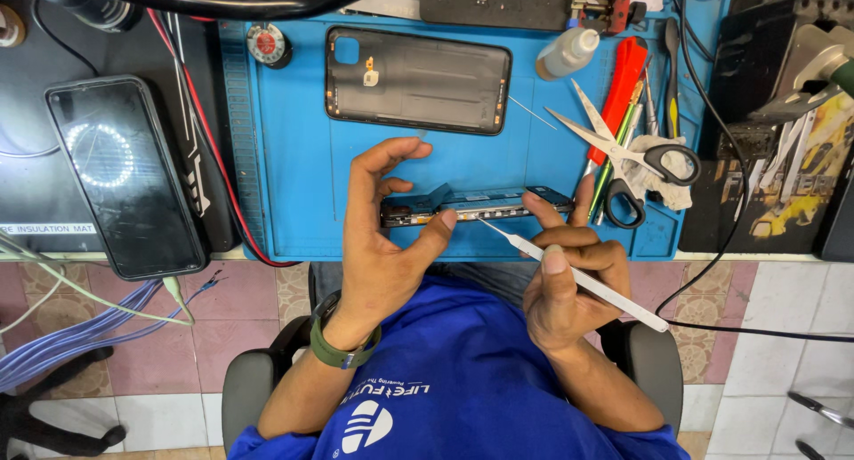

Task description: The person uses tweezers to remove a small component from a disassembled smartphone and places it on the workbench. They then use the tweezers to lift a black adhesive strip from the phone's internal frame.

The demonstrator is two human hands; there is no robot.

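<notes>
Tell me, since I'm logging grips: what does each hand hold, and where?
Left hand pinches the opened phone by its edges; right hand grips tweezers mid-shaft.

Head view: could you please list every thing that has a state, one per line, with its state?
Opened black smartphone body: back cover off, held on edge by left hand.
Dark grey phone back cover: removed, lying inner side up on blue work mat.
Silver metal tweezers: held in right hand, tip at phone.
Black-handled scissors: open.
Black phone in case: screen dark.
</notes>
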